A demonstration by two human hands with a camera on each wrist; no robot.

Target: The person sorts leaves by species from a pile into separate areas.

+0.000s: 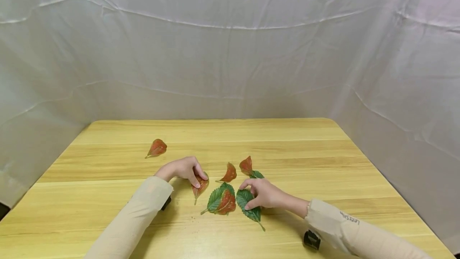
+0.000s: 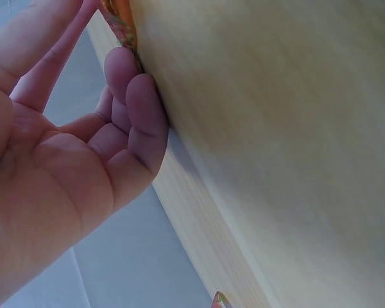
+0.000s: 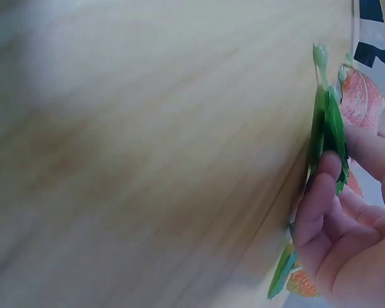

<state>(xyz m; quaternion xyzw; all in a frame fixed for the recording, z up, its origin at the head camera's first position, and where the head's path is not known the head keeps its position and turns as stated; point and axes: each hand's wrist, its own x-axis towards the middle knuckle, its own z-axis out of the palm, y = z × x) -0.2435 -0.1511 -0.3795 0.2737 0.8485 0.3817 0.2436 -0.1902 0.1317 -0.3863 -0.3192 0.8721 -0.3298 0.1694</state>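
Note:
My left hand point(image 1: 184, 168) pinches a red artificial leaf point(image 1: 201, 187) low over the table, its stem pointing toward me. In the left wrist view only a strip of this leaf point(image 2: 120, 20) shows at the top, by the fingertips. On the right, my right hand point(image 1: 264, 194) holds a dark green leaf point(image 1: 254, 213) between thumb and fingers. Seen edge-on in the right wrist view, the green leaf point(image 3: 333, 125) stands close to the tabletop. Between both hands, another green leaf point(image 1: 215, 199) lies partly under a red leaf point(image 1: 227, 203).
Beyond the hands lie a curled red leaf point(image 1: 229, 173) and another red leaf point(image 1: 246, 165) overlapping a small green one point(image 1: 256, 174). A single red leaf point(image 1: 157, 147) rests at the far left of the wooden table point(image 1: 287, 139). Pale sheeting point(image 1: 230, 59) encloses the table's back and sides.

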